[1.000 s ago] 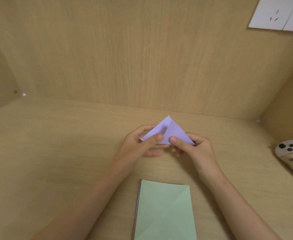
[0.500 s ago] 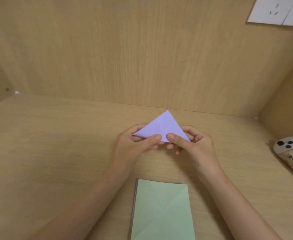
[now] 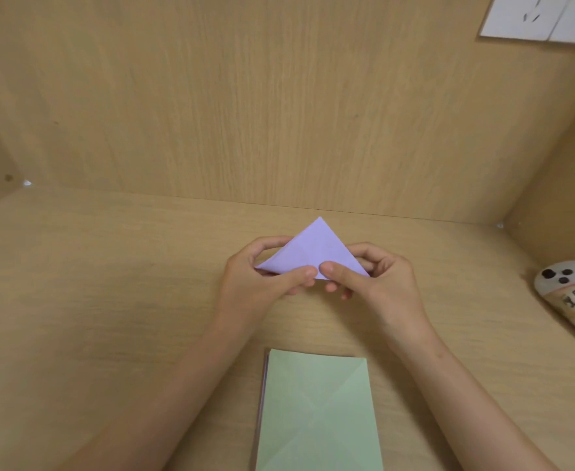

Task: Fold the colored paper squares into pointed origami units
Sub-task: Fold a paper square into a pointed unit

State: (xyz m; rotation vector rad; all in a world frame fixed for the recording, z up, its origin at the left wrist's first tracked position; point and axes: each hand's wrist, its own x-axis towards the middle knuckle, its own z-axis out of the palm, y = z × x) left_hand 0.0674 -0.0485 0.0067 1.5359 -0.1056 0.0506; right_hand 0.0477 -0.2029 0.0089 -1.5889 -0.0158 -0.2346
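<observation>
A lilac paper [image 3: 315, 249], folded into a triangle with its point away from me, is held above the wooden desk [image 3: 109, 300]. My left hand [image 3: 262, 273] pinches its lower left part, thumb on top near the bottom edge. My right hand [image 3: 377, 277] pinches the lower right part, thumb on top, fingers curled underneath. The two thumb tips almost meet at the middle of the bottom edge. A stack of paper squares [image 3: 316, 413] with a creased pale green sheet on top lies near me, between my forearms.
A white ghost-shaped object [image 3: 571, 300] with black dots and lettering lies at the right edge of the desk. Wooden walls close the desk at the back and both sides. A white socket plate [image 3: 544, 18] is on the back wall, upper right.
The lilac triangle has been flattened and turned slightly, its face now more toward me. Both thumbs have slid toward the middle of the bottom edge. The stack has not moved.
</observation>
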